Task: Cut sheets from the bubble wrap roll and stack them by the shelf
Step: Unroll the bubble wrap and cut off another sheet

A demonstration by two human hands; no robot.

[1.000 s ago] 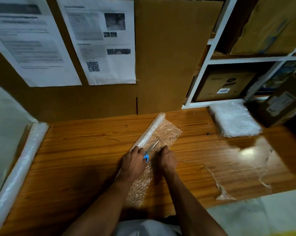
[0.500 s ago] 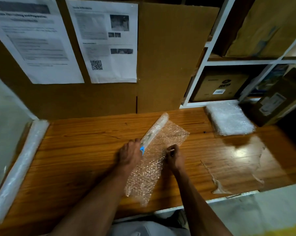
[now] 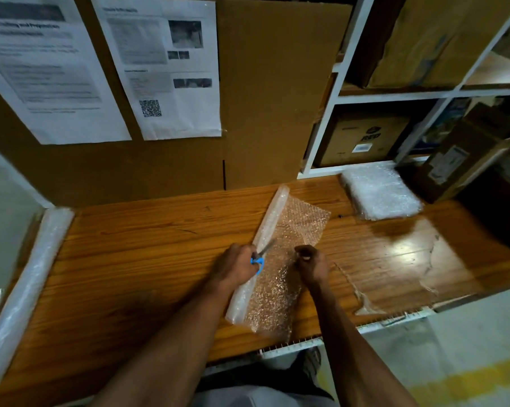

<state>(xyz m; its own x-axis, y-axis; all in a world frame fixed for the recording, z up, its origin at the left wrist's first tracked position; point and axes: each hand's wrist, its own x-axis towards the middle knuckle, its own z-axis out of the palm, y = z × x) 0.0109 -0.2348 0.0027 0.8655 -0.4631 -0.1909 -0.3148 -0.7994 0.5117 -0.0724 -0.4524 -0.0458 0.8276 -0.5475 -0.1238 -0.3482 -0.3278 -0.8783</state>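
A thin bubble wrap roll (image 3: 269,221) lies diagonally on the wooden table (image 3: 148,254), with an unrolled sheet (image 3: 289,259) spread to its right. My left hand (image 3: 236,265) grips blue-handled scissors (image 3: 259,258); the blades point up and right along the roll's edge. My right hand (image 3: 311,265) pinches the sheet near its middle. A stack of cut sheets (image 3: 380,192) sits at the back right, in front of the white shelf (image 3: 330,124).
A second, thicker roll (image 3: 24,289) lies along the table's left edge. Cardboard boxes (image 3: 362,139) fill the shelf and another box (image 3: 468,160) stands at the far right. Plastic scraps (image 3: 365,301) lie on the table's right part.
The scissors have advanced up along the roll. My right hand shifted slightly right and up on the sheet. The view has dipped, showing more of the table's front edge.
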